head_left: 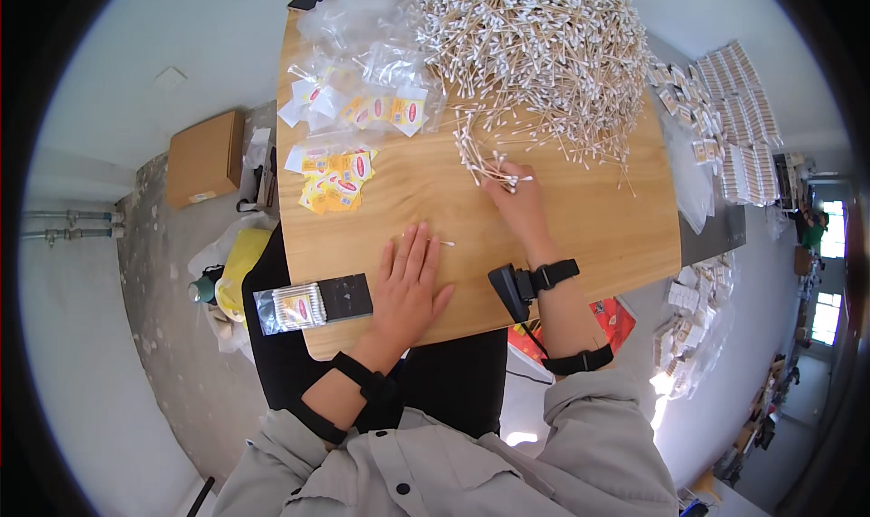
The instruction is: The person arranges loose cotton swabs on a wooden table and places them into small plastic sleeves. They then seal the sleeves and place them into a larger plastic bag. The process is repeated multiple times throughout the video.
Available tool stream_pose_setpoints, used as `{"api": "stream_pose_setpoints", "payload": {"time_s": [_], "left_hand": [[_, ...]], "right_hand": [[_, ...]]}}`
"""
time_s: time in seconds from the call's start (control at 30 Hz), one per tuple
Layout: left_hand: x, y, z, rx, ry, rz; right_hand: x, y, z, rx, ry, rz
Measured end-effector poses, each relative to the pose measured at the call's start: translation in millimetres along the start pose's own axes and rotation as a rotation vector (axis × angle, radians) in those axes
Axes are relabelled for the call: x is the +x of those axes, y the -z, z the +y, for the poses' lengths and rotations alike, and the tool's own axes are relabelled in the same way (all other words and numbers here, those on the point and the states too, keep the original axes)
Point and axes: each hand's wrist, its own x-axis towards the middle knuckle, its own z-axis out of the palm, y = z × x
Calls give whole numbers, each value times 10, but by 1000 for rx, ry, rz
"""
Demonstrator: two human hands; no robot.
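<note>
My right hand point(518, 195) is closed around a small bunch of cotton swabs point(497, 171) at the near edge of a large heap of loose swabs point(535, 37). Flat on the wooden table, my left hand point(408, 281) has its fingers stretched out. One single swab point(446, 242) pokes out beside its fingertips. Left of that hand, a clear packet filled with cotton swabs point(299, 309) lies on a dark flat strip point(347, 297) at the table's near left corner. Yellow and white printed cards point(333, 182) are piled farther up on the left.
Clear plastic bags point(362, 28) with more cards lie at the table's far left. A cardboard box point(205, 159) and a yellow bag point(243, 268) are on the floor to the left. Stacks of packed swabs point(741, 123) stand on the right. A distant person point(812, 227) is at far right.
</note>
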Motion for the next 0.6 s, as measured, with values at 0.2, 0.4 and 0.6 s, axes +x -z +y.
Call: {"api": "stream_pose_setpoints", "payload": {"time_s": [0.2,0.4,0.6], "left_hand": [[-230,51,-3,-17,-41,-49],[-208,49,21,-57,-54,-29],[-235,23,-15,-78,-25,-17]], "right_hand": [[-8,134,-292,134,-262,-474],[399,70,21,130,-239,153],[91,95,-364,-363,36,244]]}}
